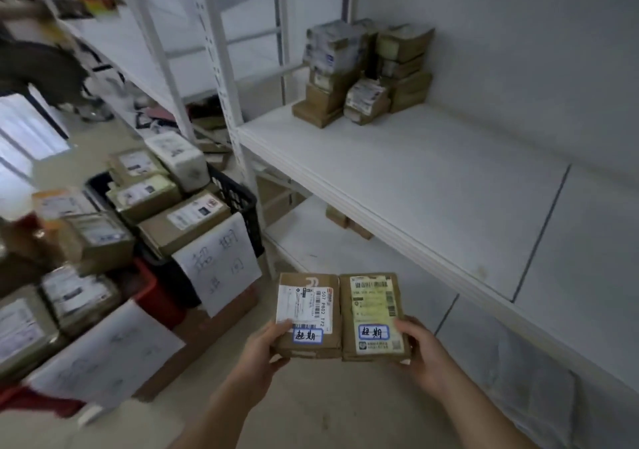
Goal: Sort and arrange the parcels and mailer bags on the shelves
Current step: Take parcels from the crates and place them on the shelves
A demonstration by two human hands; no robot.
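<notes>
I hold two small cardboard parcels side by side in front of me. My left hand (268, 352) grips the near end of the left parcel (306, 314), which bears a white label and a blue-edged sticker. My right hand (420, 348) grips the right parcel (375, 314), which carries a yellowish label and a similar sticker. A white shelf board (432, 179) stretches to the right. A stack of small parcels (363, 72) stands at its far end against the wall.
A black crate (238, 203) full of boxes, with a handwritten paper sign (218, 262), stands on the floor at left. More labelled boxes and a red crate (152, 289) lie nearer. A lower shelf (328, 241) holds a few small boxes. White shelf uprights (221, 78) rise behind.
</notes>
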